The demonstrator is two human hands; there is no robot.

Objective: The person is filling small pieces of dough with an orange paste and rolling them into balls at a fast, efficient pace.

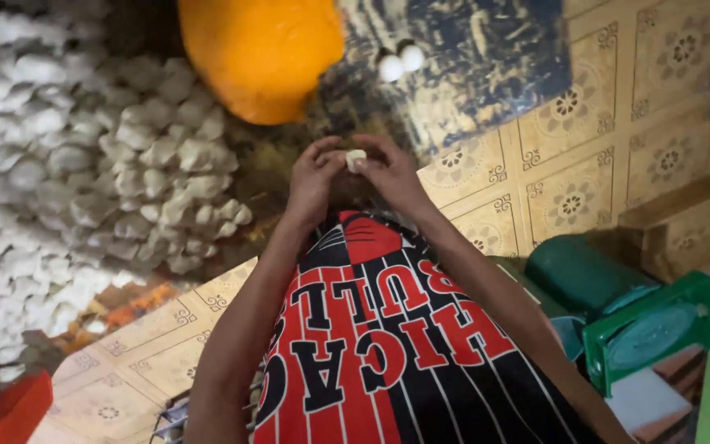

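Red, black and white striped cloth (388, 345) fills the near middle of the view, draped over the person's lap, and both bare forearms run out over it toward the floor. Just beyond the cloth's far edge the left hand (314, 177) and the right hand (392, 173) meet, and their fingers (332, 156) pinch together on a small white lump (356, 159) held between the two sets of fingertips, so both hands are closed on that one piece, above the floor rather than resting on it. Left of the cloth, a wide heap of pale lumps of much the same kind (84, 164) spreads across the floor, its nearest edge close to the left hand. Beyond the hands, farther from the cloth, sits a round orange basin (260, 53), and just to its right two small white balls (400, 62) lie on a worn dark mat (470, 57). Right of the cloth the patterned yellow tiled floor (585, 164) shows bare, and nearer the camera on that side stands a green plastic device with a round disc (647, 333), well apart from the hands. At the lower left corner, beside the cloth's near end, a red object (6, 415) pokes into view; what it is cannot be told.
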